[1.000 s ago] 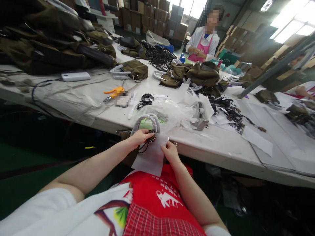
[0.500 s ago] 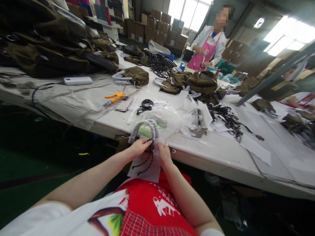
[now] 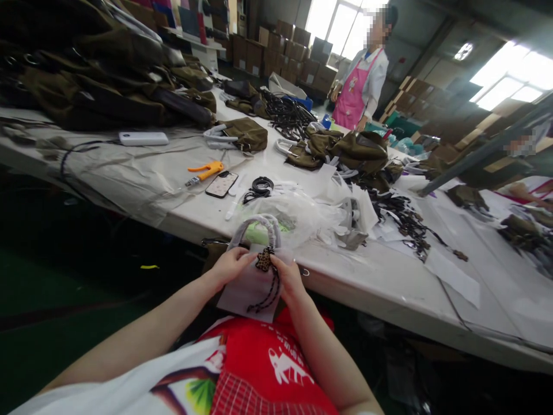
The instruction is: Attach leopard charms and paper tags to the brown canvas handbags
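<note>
A bag with two arched handles (image 3: 259, 221) wrapped in pale covering is held at the table's front edge, a white sheet (image 3: 250, 291) over its front. From the handle base hangs a small leopard-print charm (image 3: 263, 260) with a dark braided cord (image 3: 273, 288) trailing down the sheet. My left hand (image 3: 231, 266) is closed on the bag's left side, its thumb pointing at the charm. On the other side, my right hand (image 3: 288, 276) is closed with its thumb at the charm's right edge, by the cord. The undersides of both hands are hidden.
Orange-handled cutters (image 3: 207, 171), a phone (image 3: 222, 184) and a coil of black cord (image 3: 261, 187) lie beyond the bag. Clear plastic (image 3: 298, 213) is heaped behind the handles. Olive bags (image 3: 358, 150) are piled farther back. A person in a pink apron (image 3: 354, 92) stands across the table.
The leopard-print charm now shows face up between my hands. My left hand has shifted left off the cords, and the cord ends have swung right. The person opposite has lowered their hands.
</note>
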A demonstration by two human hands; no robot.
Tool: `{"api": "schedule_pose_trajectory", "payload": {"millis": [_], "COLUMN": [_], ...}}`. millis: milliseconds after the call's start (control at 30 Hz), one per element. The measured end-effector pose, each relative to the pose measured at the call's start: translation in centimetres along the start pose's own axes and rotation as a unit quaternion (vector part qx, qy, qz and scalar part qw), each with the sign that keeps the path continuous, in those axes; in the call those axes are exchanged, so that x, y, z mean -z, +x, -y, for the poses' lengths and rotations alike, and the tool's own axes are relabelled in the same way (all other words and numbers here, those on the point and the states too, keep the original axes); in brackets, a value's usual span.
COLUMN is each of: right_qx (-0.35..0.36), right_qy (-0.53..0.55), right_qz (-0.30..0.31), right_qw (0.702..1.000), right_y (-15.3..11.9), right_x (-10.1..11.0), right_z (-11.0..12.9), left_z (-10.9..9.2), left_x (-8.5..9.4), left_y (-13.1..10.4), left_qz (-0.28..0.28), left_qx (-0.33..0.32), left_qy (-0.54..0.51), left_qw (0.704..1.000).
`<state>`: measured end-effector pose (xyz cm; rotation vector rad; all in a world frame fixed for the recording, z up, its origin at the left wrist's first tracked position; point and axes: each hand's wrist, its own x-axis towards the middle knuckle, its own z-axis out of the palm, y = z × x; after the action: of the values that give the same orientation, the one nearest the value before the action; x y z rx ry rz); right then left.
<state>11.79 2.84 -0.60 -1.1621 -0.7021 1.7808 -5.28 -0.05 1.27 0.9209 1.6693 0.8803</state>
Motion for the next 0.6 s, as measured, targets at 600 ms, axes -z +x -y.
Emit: {"api": "schedule_pose_trajectory", "payload": {"millis": [600], "right_qx": [0.196], "right_qy": [-0.347], "right_qz": [-0.083], "right_qw": [0.913], "right_y": [-0.9], "right_x": [1.2], "right_z": [0.3], "left_z": [0.5], "left_x": [-3.2], "left_y": [1.4], "left_qz": [0.08], "left_qx": [0.021], "left_qy": [-0.164], "left_qw": [0.983]}}
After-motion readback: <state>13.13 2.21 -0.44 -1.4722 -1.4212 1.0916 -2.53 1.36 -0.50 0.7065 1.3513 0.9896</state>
